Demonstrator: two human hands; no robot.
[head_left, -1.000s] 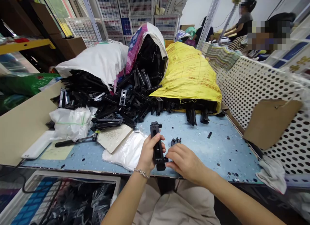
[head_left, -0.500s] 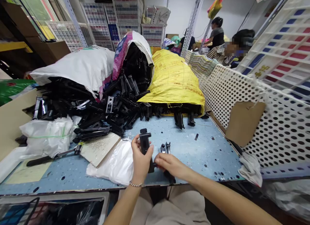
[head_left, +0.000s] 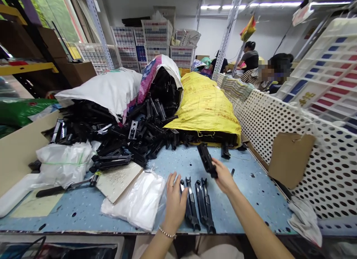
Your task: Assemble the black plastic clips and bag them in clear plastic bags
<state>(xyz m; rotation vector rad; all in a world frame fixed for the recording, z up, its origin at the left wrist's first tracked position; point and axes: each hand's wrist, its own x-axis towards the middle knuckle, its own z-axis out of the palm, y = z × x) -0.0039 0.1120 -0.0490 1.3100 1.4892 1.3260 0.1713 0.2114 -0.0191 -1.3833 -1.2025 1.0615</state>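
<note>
Probably plastic part (head_left: 205, 158) in right hand (head_left: 224, 178)

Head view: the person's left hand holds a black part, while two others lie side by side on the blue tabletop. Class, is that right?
No: the head view shows the right hand holding the black part. Two others do lie side by side on the blue tabletop.

Beneath the hands (head_left: 175, 203) lies a speckled pale-blue surface (head_left: 264, 201). Right of them, a white panel (head_left: 259, 116) full of round holes edges it. Far beyond them, white crates (head_left: 156, 33) stand stacked before a pale wall (head_left: 209, 36), with a lit tube light (head_left: 275, 4) high to their right. Far left of them, a yellow-beamed shelf (head_left: 28, 69) stands near a bright window (head_left: 54, 23) showing greenery.
</note>
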